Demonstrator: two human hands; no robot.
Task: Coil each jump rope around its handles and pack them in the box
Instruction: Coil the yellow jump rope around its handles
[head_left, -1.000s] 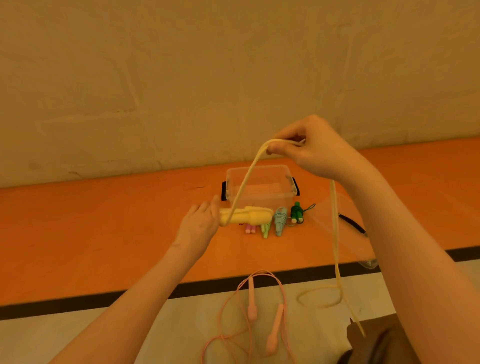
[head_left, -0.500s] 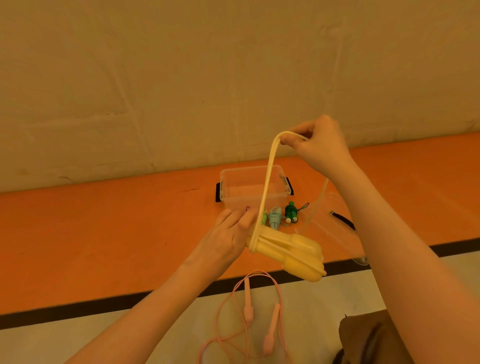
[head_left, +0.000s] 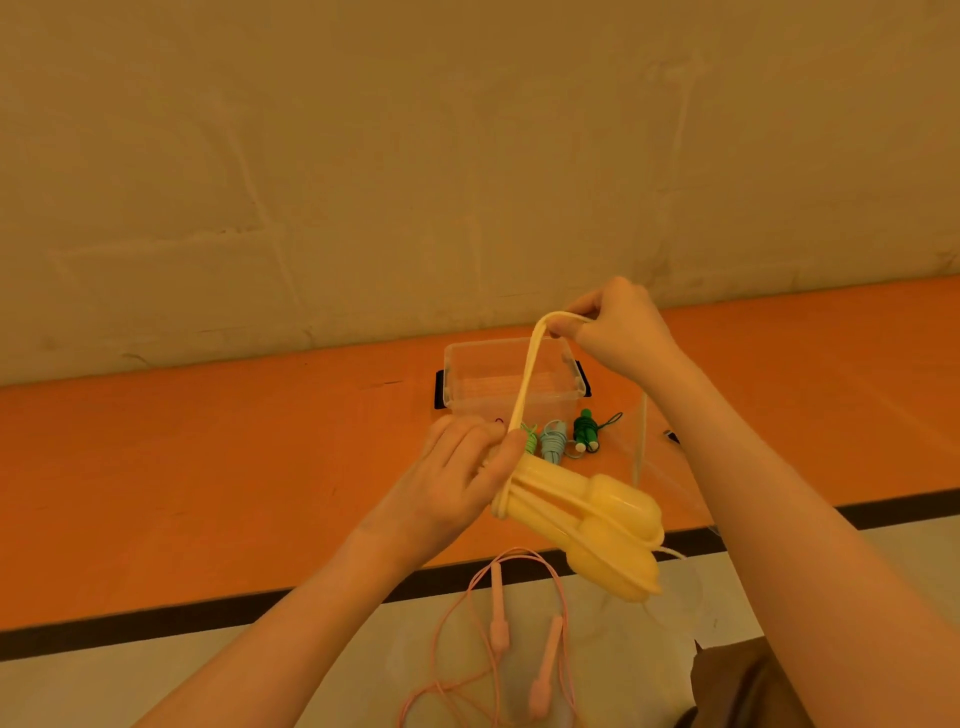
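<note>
Yellow jump rope handles (head_left: 587, 525): paired, long axis slanting toward lower right.
Left hand (head_left: 457, 483): grip closed round their upper-left ends.
Right hand (head_left: 618, 332): raised, pinching the cord (head_left: 527, 384).

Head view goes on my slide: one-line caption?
Left hand grips yellow handles while right hand pinches the rope taut above.

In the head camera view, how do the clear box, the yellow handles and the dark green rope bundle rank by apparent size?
1. Yellow handles, nearest the camera, so flattered.
2. Clear box, farther back; its true rank against the handles is unsure.
3. Dark green rope bundle, smallest.
</note>
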